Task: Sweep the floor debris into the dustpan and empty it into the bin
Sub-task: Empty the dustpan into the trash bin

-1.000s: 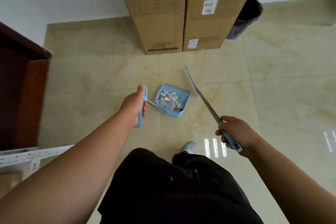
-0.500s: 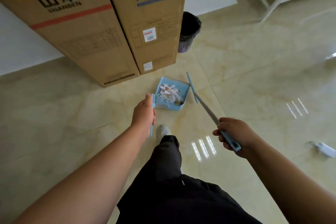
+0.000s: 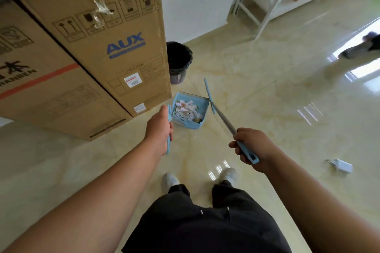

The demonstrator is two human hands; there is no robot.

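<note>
- The left hand is wrapped round the dustpan handle; the right hand is closed round the broom end.
- The dustpan is pale blue plastic, heaped with white paper scraps. It is low beside the box corner, with the bin just beyond.
- The scraps look light and loose and would likely spill, so keep hold of the handle and the pan level.

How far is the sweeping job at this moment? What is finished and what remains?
Done: the paper scraps lie inside the blue dustpan; no loose scraps show on the floor around it. In hand: the left hand grips the dustpan's handle, the right hand grips the broom handle. Left: the dustpan is short of the black bin, so emptying remains.
</note>
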